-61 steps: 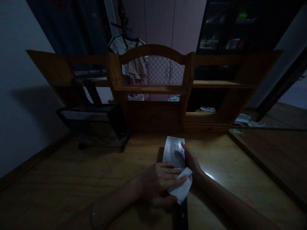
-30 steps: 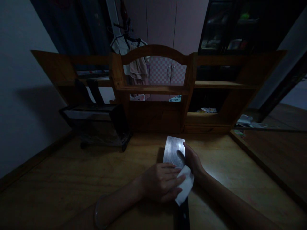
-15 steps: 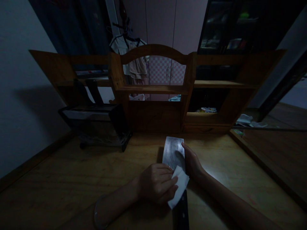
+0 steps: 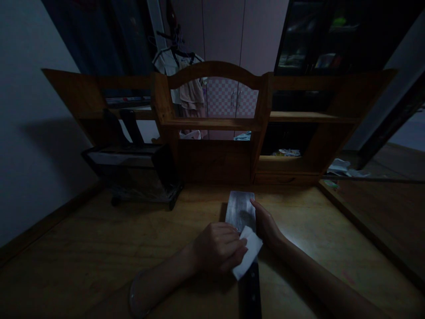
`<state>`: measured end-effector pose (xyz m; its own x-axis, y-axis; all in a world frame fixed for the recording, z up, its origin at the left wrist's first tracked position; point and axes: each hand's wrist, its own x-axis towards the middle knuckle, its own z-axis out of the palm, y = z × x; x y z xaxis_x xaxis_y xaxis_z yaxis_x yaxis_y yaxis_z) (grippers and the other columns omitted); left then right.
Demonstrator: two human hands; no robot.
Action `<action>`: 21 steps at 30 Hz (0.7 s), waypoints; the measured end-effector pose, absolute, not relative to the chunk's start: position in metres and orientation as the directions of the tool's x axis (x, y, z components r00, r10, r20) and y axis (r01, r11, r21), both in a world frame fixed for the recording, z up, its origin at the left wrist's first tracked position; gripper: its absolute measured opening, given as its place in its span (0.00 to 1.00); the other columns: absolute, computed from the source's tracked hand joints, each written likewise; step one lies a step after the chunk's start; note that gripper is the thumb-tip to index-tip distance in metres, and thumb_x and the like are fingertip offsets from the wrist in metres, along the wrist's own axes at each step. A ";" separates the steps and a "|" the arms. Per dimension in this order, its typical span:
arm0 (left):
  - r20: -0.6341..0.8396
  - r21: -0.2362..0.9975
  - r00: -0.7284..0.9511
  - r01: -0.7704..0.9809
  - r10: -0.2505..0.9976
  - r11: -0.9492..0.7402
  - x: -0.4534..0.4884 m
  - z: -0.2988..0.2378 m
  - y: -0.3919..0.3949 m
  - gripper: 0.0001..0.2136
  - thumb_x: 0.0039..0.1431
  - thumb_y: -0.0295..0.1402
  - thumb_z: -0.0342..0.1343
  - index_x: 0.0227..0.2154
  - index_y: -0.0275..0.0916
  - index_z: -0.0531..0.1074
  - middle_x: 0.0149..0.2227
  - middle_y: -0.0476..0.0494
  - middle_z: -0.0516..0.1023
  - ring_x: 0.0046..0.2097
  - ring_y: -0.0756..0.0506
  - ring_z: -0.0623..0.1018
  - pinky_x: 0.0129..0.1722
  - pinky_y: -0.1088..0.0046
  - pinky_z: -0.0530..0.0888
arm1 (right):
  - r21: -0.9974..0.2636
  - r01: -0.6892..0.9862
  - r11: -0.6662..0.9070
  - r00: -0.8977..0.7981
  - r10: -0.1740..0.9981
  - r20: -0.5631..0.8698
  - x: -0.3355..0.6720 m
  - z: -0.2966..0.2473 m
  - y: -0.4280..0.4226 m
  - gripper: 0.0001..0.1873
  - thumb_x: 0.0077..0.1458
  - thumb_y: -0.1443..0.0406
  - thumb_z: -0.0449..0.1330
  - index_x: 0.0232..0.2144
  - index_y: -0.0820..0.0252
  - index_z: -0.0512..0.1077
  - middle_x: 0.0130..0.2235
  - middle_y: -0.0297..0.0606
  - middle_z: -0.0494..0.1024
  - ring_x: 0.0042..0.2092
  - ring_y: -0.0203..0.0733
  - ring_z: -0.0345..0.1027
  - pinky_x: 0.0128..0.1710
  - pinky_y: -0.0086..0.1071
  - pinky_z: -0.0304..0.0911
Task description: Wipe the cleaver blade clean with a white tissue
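Observation:
A cleaver [image 4: 239, 207] with a broad grey blade and a black riveted handle points away from me over the table. My left hand [image 4: 221, 247], with a bracelet at its wrist, is closed on a white tissue [image 4: 248, 252] and presses it on the lower blade. The tissue covers the part where blade and handle meet. My right hand [image 4: 268, 223] grips the blade by its right edge, thumb on the upper face; its other fingers are mostly hidden.
A black knife block [image 4: 133, 173] with two dark handles sticking up stands at the left on the wooden table [image 4: 109, 248]. A wooden shelf unit [image 4: 212, 125] runs along the back. Behind it are hanging clothes [image 4: 191, 93] and a pink cabinet [image 4: 222, 40].
My left hand and the tissue have slid slightly up the blade, away from me. The cleaver and my right hand have hardly moved.

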<state>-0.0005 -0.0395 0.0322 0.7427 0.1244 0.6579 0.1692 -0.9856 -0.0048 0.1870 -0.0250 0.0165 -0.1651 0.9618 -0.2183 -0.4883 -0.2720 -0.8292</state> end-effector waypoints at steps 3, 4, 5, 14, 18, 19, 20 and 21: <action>0.630 0.070 0.755 0.177 0.181 -0.982 0.000 0.033 -0.038 0.11 0.59 0.28 0.49 0.42 0.31 0.71 0.35 0.42 0.76 0.39 0.47 0.76 0.43 0.67 0.73 | -0.851 -0.470 -0.235 -0.154 0.971 -0.183 0.186 0.023 -0.028 0.26 0.55 0.48 0.55 0.43 0.64 0.73 0.41 0.44 0.75 0.43 0.47 0.68 0.45 0.34 0.60; 0.616 0.087 0.762 0.185 0.199 -0.979 0.000 0.034 -0.037 0.11 0.60 0.29 0.49 0.44 0.31 0.70 0.36 0.42 0.76 0.40 0.47 0.76 0.44 0.67 0.72 | -0.853 -0.470 -0.228 -0.151 0.973 -0.176 0.185 0.025 -0.029 0.26 0.56 0.48 0.55 0.44 0.64 0.73 0.42 0.43 0.75 0.44 0.47 0.68 0.45 0.34 0.61; 0.601 0.103 0.769 0.194 0.217 -0.976 0.000 0.035 -0.037 0.12 0.61 0.29 0.48 0.44 0.31 0.70 0.36 0.41 0.76 0.41 0.47 0.76 0.44 0.67 0.72 | -0.853 -0.472 -0.223 -0.150 0.974 -0.172 0.185 0.027 -0.029 0.26 0.56 0.48 0.54 0.44 0.64 0.73 0.43 0.43 0.75 0.46 0.47 0.68 0.46 0.33 0.61; 0.545 0.175 0.787 0.231 0.289 -0.957 -0.001 0.040 -0.038 0.14 0.64 0.31 0.45 0.49 0.31 0.69 0.41 0.39 0.76 0.44 0.46 0.76 0.46 0.66 0.71 | -0.835 -0.523 -0.169 -0.100 0.986 -0.136 0.185 0.023 -0.027 0.22 0.56 0.49 0.56 0.42 0.58 0.75 0.42 0.37 0.76 0.43 0.42 0.69 0.44 0.30 0.63; 0.532 0.187 0.785 0.257 0.318 -0.948 -0.001 0.038 -0.037 0.14 0.64 0.30 0.46 0.50 0.33 0.68 0.41 0.41 0.75 0.45 0.46 0.75 0.47 0.66 0.70 | -0.843 -0.514 -0.160 -0.057 0.987 -0.153 0.185 0.022 -0.026 0.21 0.54 0.49 0.59 0.42 0.57 0.75 0.43 0.37 0.76 0.44 0.42 0.68 0.45 0.30 0.62; 0.527 0.194 0.784 0.264 0.327 -0.945 -0.001 0.038 -0.037 0.14 0.64 0.30 0.46 0.50 0.33 0.68 0.41 0.41 0.75 0.45 0.46 0.75 0.47 0.66 0.70 | -0.850 -0.505 -0.150 -0.033 0.987 -0.154 0.186 0.020 -0.026 0.22 0.53 0.50 0.60 0.43 0.57 0.75 0.44 0.37 0.75 0.45 0.42 0.68 0.46 0.30 0.62; 0.520 0.203 0.785 0.270 0.337 -0.941 -0.001 0.037 -0.037 0.14 0.64 0.30 0.46 0.51 0.33 0.68 0.41 0.42 0.75 0.45 0.47 0.75 0.47 0.66 0.70 | -0.856 -0.493 -0.157 -0.024 0.986 -0.167 0.186 0.018 -0.025 0.22 0.52 0.49 0.60 0.43 0.57 0.75 0.43 0.38 0.75 0.44 0.43 0.68 0.46 0.31 0.62; 0.508 0.214 0.785 0.282 0.353 -0.935 0.000 0.036 -0.037 0.14 0.65 0.31 0.46 0.51 0.34 0.68 0.42 0.42 0.75 0.45 0.47 0.75 0.47 0.66 0.70 | -0.857 -0.481 -0.183 -0.029 0.981 -0.193 0.187 0.016 -0.024 0.23 0.51 0.48 0.60 0.42 0.58 0.75 0.40 0.39 0.76 0.42 0.44 0.68 0.44 0.32 0.62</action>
